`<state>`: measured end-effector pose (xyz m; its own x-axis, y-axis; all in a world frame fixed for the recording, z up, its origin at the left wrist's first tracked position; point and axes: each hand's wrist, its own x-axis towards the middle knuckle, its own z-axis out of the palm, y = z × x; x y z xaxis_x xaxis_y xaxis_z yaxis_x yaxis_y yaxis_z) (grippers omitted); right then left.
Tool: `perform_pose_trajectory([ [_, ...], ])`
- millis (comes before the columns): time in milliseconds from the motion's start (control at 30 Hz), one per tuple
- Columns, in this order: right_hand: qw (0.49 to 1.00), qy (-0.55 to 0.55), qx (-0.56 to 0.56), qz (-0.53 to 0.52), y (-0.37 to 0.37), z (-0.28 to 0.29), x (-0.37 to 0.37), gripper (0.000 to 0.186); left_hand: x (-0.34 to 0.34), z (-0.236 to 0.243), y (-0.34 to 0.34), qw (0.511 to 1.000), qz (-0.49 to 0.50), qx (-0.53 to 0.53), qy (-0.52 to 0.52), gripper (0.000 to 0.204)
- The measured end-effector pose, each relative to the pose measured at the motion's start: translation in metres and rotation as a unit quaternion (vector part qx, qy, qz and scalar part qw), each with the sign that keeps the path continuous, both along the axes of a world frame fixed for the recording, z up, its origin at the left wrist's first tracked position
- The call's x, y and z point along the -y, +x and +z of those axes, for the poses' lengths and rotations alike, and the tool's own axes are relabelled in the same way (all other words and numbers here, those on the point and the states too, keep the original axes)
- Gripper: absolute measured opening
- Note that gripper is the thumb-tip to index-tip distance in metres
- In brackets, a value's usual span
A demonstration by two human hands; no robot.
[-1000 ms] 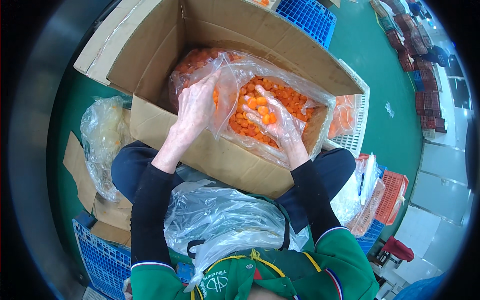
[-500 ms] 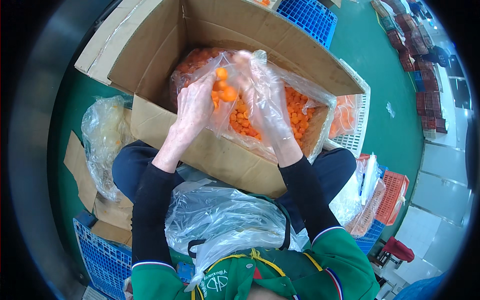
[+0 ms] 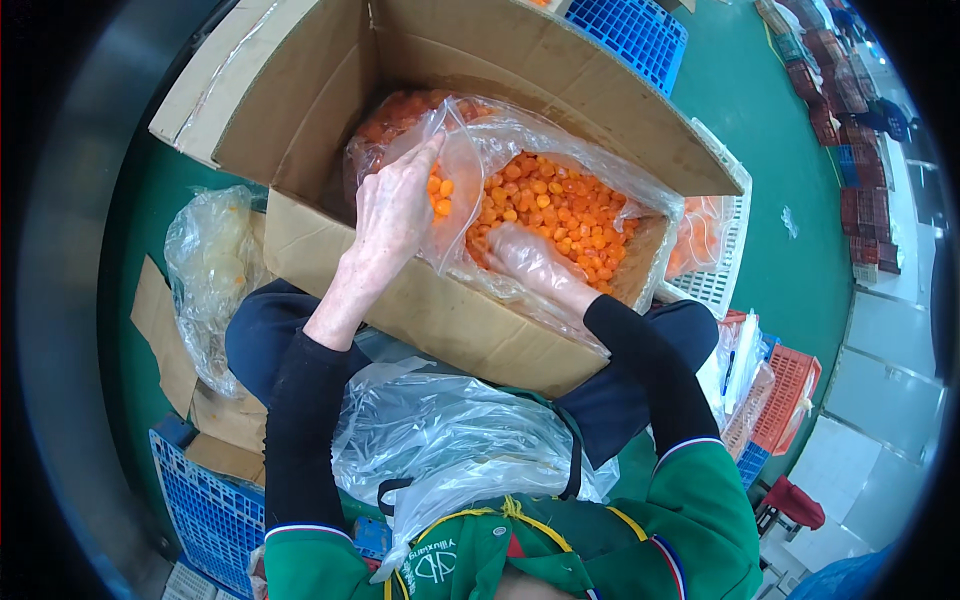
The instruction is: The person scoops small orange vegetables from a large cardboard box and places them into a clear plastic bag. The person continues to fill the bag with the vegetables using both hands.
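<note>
My left hand (image 3: pixel 398 200) is closed on the upper edge of a small clear plastic bag (image 3: pixel 462 190) and holds it over the carton's near side. Some orange balls (image 3: pixel 438 188) show in or behind the film. My right hand (image 3: pixel 535 258), in a thin clear glove, reaches down into the heap of small round orange balls (image 3: pixel 565 205). Its fingers are blurred and partly sunk among them, so their grip is hidden. The heap lies inside a clear liner (image 3: pixel 600 165) within a big cardboard box (image 3: pixel 430 315) before my knees.
A white crate (image 3: pixel 735 235) with a bag of orange pieces stands right of the box. Blue crates (image 3: pixel 635 40) are behind it and at lower left. Crumpled clear plastic (image 3: pixel 210 270) lies on the left. A red crate (image 3: pixel 785 395) sits at right.
My right hand has left the small bag's mouth and come down to the right into the orange heap. The left hand still grips the bag, nearly unmoved.
</note>
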<state>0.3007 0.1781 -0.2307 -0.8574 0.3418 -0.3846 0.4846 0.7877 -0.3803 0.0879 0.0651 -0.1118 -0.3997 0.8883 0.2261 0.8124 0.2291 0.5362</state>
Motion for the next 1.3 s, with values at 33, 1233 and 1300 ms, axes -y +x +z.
perform_pose_trajectory([
  [33,0.999,-0.021,-0.033,0.01,0.006,-0.005,-0.001,0.027,-0.001,-0.001,0.0,1.0,0.0,0.0,-0.007,0.06],
  [1233,0.966,-0.18,0.02,-0.187,0.056,0.055,-0.019,0.036,0.0,-0.002,0.003,0.999,-0.006,-0.006,-0.046,0.065],
  [1300,0.967,-0.172,-0.055,-0.181,0.069,0.034,-0.01,0.033,-0.003,0.0,0.004,0.999,-0.012,-0.005,-0.051,0.065],
])
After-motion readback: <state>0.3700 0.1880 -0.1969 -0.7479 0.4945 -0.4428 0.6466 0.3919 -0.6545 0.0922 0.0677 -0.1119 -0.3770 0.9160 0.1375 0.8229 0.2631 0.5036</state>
